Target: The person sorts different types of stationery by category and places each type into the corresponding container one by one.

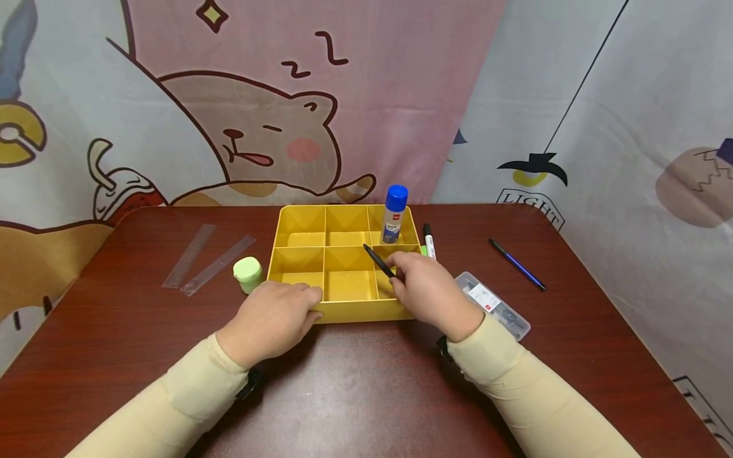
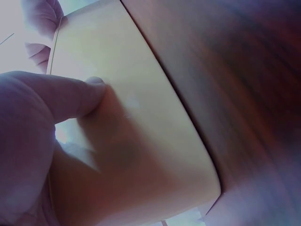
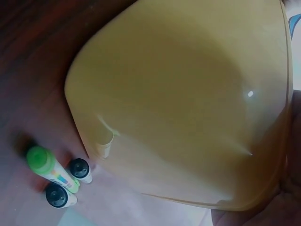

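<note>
A yellow compartment tray [image 1: 361, 312] sits on the table with its long side toward me. My left hand [image 1: 275, 318] grips its front left rim; in the left wrist view the thumb [image 2: 75, 96] presses the outer wall while other fingers hook over the edge. My right hand [image 1: 432, 286] pinches a black pen [image 1: 378, 261], tilted over the front right compartment with its far end up and to the left. A clear bottle with a blue cap [image 1: 395, 213] stands in the back right compartment. In the right wrist view the tray's wall hides the pen.
Two clear rulers [image 1: 217, 266] and a light green lidded tub [image 1: 248, 273] lie left of the tray. On the right are a black-capped marker [image 1: 429, 242], a green-capped marker [image 3: 44, 162], a clear case [image 1: 498, 305] of small parts and a blue pen [image 1: 518, 266]. A printed curtain [image 1: 401, 95] hangs behind.
</note>
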`<state>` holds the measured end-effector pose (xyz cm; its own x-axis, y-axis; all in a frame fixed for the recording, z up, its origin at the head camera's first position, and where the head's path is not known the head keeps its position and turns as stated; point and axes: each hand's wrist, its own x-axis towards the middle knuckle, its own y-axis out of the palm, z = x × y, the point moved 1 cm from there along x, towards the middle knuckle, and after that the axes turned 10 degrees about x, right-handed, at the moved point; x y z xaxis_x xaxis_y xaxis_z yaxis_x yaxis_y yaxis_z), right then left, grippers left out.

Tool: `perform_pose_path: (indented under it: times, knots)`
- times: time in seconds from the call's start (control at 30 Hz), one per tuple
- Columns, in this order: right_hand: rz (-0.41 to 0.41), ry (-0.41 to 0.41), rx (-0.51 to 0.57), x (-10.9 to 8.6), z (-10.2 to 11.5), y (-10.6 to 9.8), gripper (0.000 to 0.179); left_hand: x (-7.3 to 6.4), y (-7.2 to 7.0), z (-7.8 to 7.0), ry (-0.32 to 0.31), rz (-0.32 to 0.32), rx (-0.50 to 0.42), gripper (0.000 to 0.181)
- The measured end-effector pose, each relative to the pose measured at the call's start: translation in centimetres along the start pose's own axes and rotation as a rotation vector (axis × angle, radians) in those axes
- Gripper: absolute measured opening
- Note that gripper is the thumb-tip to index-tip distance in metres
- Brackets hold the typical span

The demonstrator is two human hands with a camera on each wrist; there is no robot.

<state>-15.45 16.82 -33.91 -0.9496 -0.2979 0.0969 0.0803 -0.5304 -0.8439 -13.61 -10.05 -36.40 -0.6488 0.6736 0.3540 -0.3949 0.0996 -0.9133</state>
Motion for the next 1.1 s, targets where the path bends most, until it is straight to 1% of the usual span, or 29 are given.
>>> perform_pose_path:
  times: [0.27,0.5,0.77,0.9,1.1]
  knots:
    - [0.043,0.053,-0.009,0.4,0.3,-0.1,0.023,0.0,-0.1,0.0,-0.002,0.010,0.002,0.037]
    - [0.071,0.073,-0.040,0.8,0.5,-0.2,0.017,-0.1,-0.1,0.0,0.001,0.009,0.005,0.038]
    - [0.121,0.129,-0.056,1.3,0.7,-0.3,0.016,-0.1,0.0,0.1,0.002,0.006,0.008,0.037]
    - [0.127,0.142,-0.062,1.4,0.7,-0.4,0.016,-0.1,0.0,0.0,0.004,0.002,0.008,0.037]
    - [0.125,0.139,-0.070,1.5,0.7,-0.4,0.013,-0.1,-0.1,0.0,0.006,0.000,0.008,0.036]
